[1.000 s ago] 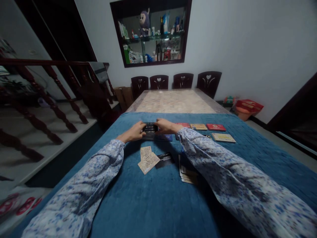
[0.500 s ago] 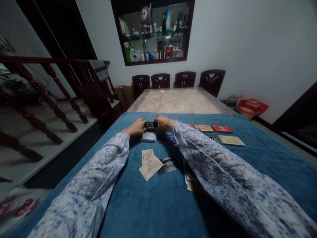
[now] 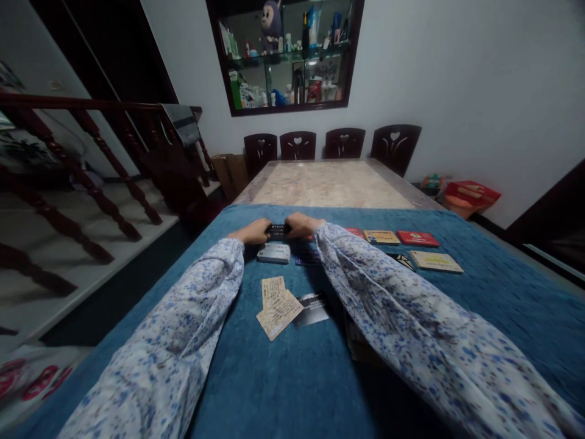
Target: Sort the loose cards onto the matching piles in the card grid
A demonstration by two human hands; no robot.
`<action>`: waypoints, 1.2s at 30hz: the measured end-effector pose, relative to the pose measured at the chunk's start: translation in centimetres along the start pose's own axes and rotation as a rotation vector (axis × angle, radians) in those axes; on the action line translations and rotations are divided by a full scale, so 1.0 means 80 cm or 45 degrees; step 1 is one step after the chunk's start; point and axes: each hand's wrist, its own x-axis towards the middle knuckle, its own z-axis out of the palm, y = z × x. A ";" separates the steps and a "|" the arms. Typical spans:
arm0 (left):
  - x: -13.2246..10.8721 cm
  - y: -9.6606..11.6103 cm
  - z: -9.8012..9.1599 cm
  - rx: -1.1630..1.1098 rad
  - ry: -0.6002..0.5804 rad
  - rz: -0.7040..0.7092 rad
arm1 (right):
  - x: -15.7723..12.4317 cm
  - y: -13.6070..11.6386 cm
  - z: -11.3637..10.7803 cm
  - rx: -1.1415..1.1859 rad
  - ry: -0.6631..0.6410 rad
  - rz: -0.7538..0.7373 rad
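Between my two hands is a stack of black cards (image 3: pixel 278 231) with pale print, at the far side of the blue cloth. My left hand (image 3: pixel 254 232) grips its left end with bent fingers. At its right end my right hand (image 3: pixel 300 225) closes on it the same way. Just nearer to me lies a white stack of cards (image 3: pixel 273 253). A dark blue stack (image 3: pixel 308 257) is beside it, partly behind my right sleeve. Closer still, beige printed cards (image 3: pixel 280 314) overlap a black and silver card (image 3: pixel 312 309).
To the right are a yellowish stack (image 3: pixel 381 237), a red stack (image 3: pixel 417 238) and a cream stack (image 3: pixel 436 261). A blue cloth (image 3: pixel 274 390) covers the near table. Dark chairs (image 3: pixel 297 146) stand beyond, and a wooden railing (image 3: pixel 91 134) runs along the left.
My hands have shifted the black stack slightly away from the white one, which now shows more fully. The view has tilted a little, and my right forearm covers more of the cards beneath it.
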 end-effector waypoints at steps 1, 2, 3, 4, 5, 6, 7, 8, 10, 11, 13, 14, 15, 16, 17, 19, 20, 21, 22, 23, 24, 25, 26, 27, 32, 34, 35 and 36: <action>0.001 -0.001 0.001 0.002 -0.008 0.002 | 0.000 0.000 0.000 0.004 -0.006 0.004; 0.001 -0.001 0.001 0.007 -0.012 0.002 | 0.000 0.000 0.001 0.005 -0.009 0.007; 0.002 -0.002 0.002 0.014 -0.013 0.002 | 0.000 -0.001 0.001 0.005 -0.013 0.010; 0.003 -0.003 0.002 0.020 -0.010 0.006 | 0.000 -0.001 0.001 0.005 -0.018 0.009; 0.004 -0.004 0.003 0.025 -0.009 0.011 | 0.000 -0.001 0.001 0.005 -0.023 0.009; 0.004 -0.005 0.003 0.028 -0.009 0.019 | 0.001 -0.002 0.000 0.004 -0.029 0.007; 0.005 -0.005 0.003 0.028 -0.009 0.026 | 0.001 -0.002 0.000 0.000 -0.034 0.007; 0.005 -0.006 0.004 0.025 -0.007 0.033 | 0.001 -0.002 0.000 -0.004 -0.036 0.006; 0.006 -0.007 0.005 0.013 -0.007 0.042 | 0.003 -0.002 0.001 -0.012 -0.036 0.003; 0.006 -0.007 0.005 0.007 -0.007 0.042 | 0.005 -0.001 0.002 -0.018 -0.033 0.000; 0.007 -0.008 0.006 0.002 -0.013 0.037 | 0.008 0.000 0.005 -0.035 -0.021 -0.017; 0.008 -0.008 0.007 0.001 -0.018 0.034 | 0.010 0.001 0.007 -0.046 -0.018 -0.026; 0.008 -0.008 0.007 -0.001 -0.023 0.030 | 0.011 0.002 0.008 -0.057 -0.018 -0.032; 0.009 -0.009 0.007 -0.004 -0.025 0.027 | 0.013 0.002 0.010 -0.064 -0.022 -0.035; 0.010 -0.009 0.008 -0.010 -0.026 0.028 | 0.014 0.003 0.011 -0.068 -0.031 -0.036; 0.011 -0.009 0.008 -0.019 -0.022 0.026 | 0.015 0.003 0.012 -0.065 -0.050 -0.036; 0.012 -0.009 0.009 -0.018 -0.019 0.024 | 0.016 0.003 0.012 -0.063 -0.058 -0.038; 0.012 -0.009 0.009 -0.010 -0.022 0.021 | 0.016 0.003 0.012 -0.065 -0.062 -0.045; 0.012 -0.008 0.009 0.000 -0.027 0.015 | 0.016 0.003 0.012 -0.069 -0.066 -0.051; 0.012 -0.008 0.009 0.010 -0.036 0.007 | 0.017 0.003 0.012 -0.075 -0.070 -0.055; 0.012 -0.007 0.008 0.018 -0.045 -0.002 | 0.016 0.003 0.012 -0.080 -0.069 -0.057; 0.012 -0.007 0.008 0.021 -0.051 -0.009 | 0.016 0.003 0.013 -0.084 -0.068 -0.058; 0.011 -0.006 0.008 0.023 -0.053 -0.016 | 0.016 0.003 0.013 -0.083 -0.066 -0.058; 0.011 -0.005 0.008 0.022 -0.053 -0.019 | 0.016 0.003 0.013 -0.080 -0.063 -0.058; 0.008 -0.005 0.007 0.013 -0.047 -0.022 | 0.015 0.003 0.013 -0.105 -0.042 -0.073; 0.007 -0.006 0.007 0.017 -0.044 -0.033 | 0.015 0.003 0.012 -0.132 -0.036 -0.086; 0.005 -0.006 0.007 0.015 -0.039 -0.040 | 0.014 0.003 0.011 -0.143 -0.034 -0.090; 0.004 -0.007 0.007 0.009 -0.031 -0.051 | 0.013 0.002 0.010 -0.151 -0.031 -0.092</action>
